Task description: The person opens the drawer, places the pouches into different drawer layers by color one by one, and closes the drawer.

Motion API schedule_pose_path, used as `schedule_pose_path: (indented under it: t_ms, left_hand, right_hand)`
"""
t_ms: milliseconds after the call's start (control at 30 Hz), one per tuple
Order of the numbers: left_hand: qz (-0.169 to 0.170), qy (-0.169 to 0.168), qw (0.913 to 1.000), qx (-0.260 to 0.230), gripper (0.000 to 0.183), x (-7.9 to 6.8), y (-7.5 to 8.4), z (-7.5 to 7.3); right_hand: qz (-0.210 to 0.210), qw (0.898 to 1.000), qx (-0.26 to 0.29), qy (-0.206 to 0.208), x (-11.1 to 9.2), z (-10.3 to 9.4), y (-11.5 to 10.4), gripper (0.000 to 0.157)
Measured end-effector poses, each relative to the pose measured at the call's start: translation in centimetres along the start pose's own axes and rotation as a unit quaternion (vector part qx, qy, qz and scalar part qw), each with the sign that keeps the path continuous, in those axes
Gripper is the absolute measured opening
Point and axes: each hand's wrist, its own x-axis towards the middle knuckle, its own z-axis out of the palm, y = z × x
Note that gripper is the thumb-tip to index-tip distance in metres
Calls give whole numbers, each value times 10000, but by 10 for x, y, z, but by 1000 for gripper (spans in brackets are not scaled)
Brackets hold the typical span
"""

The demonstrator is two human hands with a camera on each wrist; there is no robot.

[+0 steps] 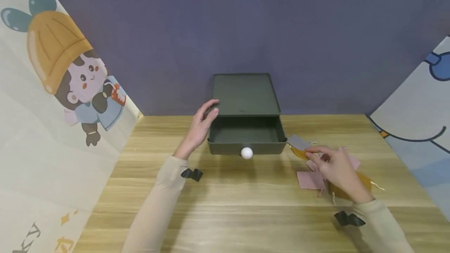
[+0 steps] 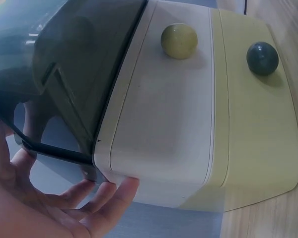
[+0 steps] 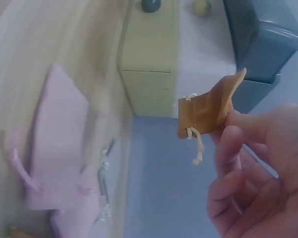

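Observation:
A dark green drawer unit (image 1: 242, 93) stands against the back wall, its top drawer (image 1: 225, 148) pulled out and nothing visible inside. That drawer has a white knob (image 1: 247, 153). My left hand (image 1: 198, 130) rests at the unit's left side, its fingers touching the side in the left wrist view. Between thumb and fingers, my right hand (image 3: 258, 163) pinches a small orange drawstring pouch (image 3: 203, 111), held raised above the table. Beneath and around the right hand lie pink pouches (image 1: 311, 180), a grey pouch (image 1: 298, 142) and another orange pouch (image 1: 346, 194).
Below the green section, a white drawer (image 2: 161, 109) with a yellowish knob (image 2: 179, 40) and a pale yellow drawer (image 2: 260, 134) with a dark knob (image 2: 262, 58) are closed. The wooden table (image 1: 246, 214) meets a blue-grey back wall (image 1: 175, 30) and printed side walls.

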Motion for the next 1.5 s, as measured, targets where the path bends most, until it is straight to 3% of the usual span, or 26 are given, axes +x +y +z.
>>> schedule_pose_path:
  t_ms: [500,933,1500]
  left_hand:
    - [2,1,10000,35,49,-1,0,3]
    - [66,99,9999,-25,49,-1,-1,3]
    - [28,80,10000,-12,51,0,-1,2]
  right_hand:
    - [372,9986,85,374,4,-15,-21,17]
    - [169,9967,182,767,12,-23,-33,14]
    - [218,9956,384,827,17,-28,-47,14]
